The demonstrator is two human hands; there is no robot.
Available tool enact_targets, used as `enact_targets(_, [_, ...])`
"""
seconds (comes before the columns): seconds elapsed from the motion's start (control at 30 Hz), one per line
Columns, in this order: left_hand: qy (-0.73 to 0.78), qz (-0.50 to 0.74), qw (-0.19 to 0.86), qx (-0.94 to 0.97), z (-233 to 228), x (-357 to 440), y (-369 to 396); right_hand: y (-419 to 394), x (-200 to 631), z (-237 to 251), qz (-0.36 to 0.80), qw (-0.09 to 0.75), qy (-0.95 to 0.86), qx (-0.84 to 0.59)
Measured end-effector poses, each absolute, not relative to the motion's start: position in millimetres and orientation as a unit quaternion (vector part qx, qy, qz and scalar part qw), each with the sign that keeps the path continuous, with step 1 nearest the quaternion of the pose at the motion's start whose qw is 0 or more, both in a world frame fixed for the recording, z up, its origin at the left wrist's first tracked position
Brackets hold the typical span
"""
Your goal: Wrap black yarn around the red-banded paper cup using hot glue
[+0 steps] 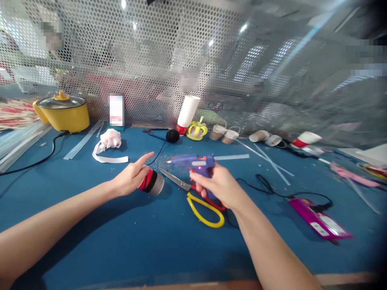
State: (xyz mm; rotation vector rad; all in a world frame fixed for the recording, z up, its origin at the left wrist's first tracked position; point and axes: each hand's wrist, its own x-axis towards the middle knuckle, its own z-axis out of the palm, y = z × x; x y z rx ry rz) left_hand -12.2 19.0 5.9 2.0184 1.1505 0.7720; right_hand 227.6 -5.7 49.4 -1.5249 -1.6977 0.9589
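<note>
Right hand point(218, 186): nearest the lens, fingers wrapped round the grip of a purple glue gun point(195, 163), nozzle aimed left.
Left hand point(130, 177): curled on a red-and-black paper cup point(150, 181) lying sideways on the blue table point(121, 241), forefinger stretched out above it.
Cup to nozzle: near, apparently apart.
Scissors point(199, 199): yellow-handled, flat beneath the gun.

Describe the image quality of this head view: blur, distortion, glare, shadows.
Head view: wide-angle bending curves the perforated screen and the blue table edges; the upper right corner smears into motion blur; lamp glare dots the screen; the glue gun in the right hand and the left hand on the cup stay fairly sharp, casting soft shadows.
</note>
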Motion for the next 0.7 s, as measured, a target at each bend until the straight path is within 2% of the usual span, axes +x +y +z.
enact_targets(0.07, [0.438, 0.312, 0.343, 0.77, 6, -12, 18, 13, 241, 45, 0.327, 0.387, -0.628, -0.591])
enact_targets(0.1, [0.436, 0.321, 0.342, 0.768, 5, -11, 18, 24, 248, 41, 0.289, 0.389, -0.624, -0.614])
enact_targets(0.17, [0.431, 0.349, 0.333, 0.763, 5, -11, 18, 44, 258, 30, 0.233, 0.333, -0.607, -0.682])
enact_targets(0.33, [0.415, 0.4, 0.291, 0.763, 3, -11, 16, 79, 268, 2, 0.219, 0.25, -0.603, -0.725])
enact_targets(0.5, [0.389, 0.412, 0.271, 0.778, 3, -11, 14, 85, 255, 11, 0.17, 0.225, -0.638, -0.716])
enact_targets(0.6, [0.37, 0.414, 0.255, 0.791, 1, -11, 13, 78, 228, 26, 0.194, 0.222, -0.681, -0.67])
enact_targets(0.7, [0.342, 0.406, 0.242, 0.812, -1, -12, 11, 68, 189, 31, 0.304, 0.201, -0.721, -0.59])
